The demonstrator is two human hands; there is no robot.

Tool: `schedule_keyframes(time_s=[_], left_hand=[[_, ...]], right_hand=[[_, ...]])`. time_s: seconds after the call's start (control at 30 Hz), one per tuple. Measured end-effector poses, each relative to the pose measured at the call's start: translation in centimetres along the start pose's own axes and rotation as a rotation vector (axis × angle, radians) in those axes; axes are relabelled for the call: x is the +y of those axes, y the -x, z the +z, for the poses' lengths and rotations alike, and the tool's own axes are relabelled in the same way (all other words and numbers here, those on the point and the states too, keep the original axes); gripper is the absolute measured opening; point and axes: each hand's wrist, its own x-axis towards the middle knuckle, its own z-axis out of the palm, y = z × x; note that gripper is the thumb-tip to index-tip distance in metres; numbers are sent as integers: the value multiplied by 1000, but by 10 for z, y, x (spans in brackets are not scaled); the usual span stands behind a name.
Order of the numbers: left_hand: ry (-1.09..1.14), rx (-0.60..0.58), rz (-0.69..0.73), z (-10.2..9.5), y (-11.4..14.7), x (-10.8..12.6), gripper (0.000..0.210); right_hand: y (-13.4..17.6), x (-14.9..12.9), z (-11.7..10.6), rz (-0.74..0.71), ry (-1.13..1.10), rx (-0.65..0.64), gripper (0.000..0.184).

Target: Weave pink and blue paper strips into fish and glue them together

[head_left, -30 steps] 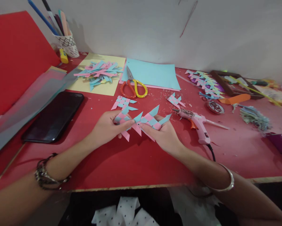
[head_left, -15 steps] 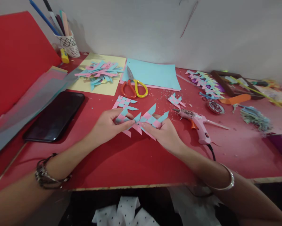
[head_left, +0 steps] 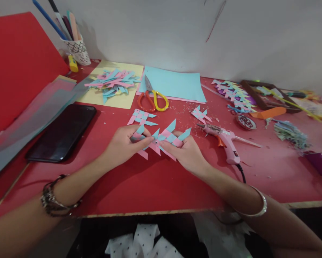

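Just above the red table, my left hand pinches a woven pink and blue paper fish between thumb and fingers. My right hand grips a second woven paper fish the same way. The two pieces meet or overlap between my thumbs, and a small dark eye shows there; whether they are joined I cannot tell. Behind my left hand a similar paper fish lies flat. A smaller paper fish rests beyond my right hand.
A pink glue gun lies right of my right hand, its cord trailing down. Scissors rest behind my hands, near blue paper and a heap of paper strips. A black phone is at left; a pen cup stands behind.
Both hands and the paper fish they hold have shifted very slightly to the left. Their grip looks the same, and the things on the table have stayed put.
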Motion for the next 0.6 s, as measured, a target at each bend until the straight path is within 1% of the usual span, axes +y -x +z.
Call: schedule_keyframes(time_s=[0.1,0.3,0.6], left_hand=[[38,-8,-16,0,0,1,20],[63,5,3,1,0,1,20],[106,4,-51,1,0,6,20]], right_hand=[[0,0,0,-5,-9,-8,13],[0,1,0,-29,-46,-14,12],[0,4,0,-15,-34,-9,16]])
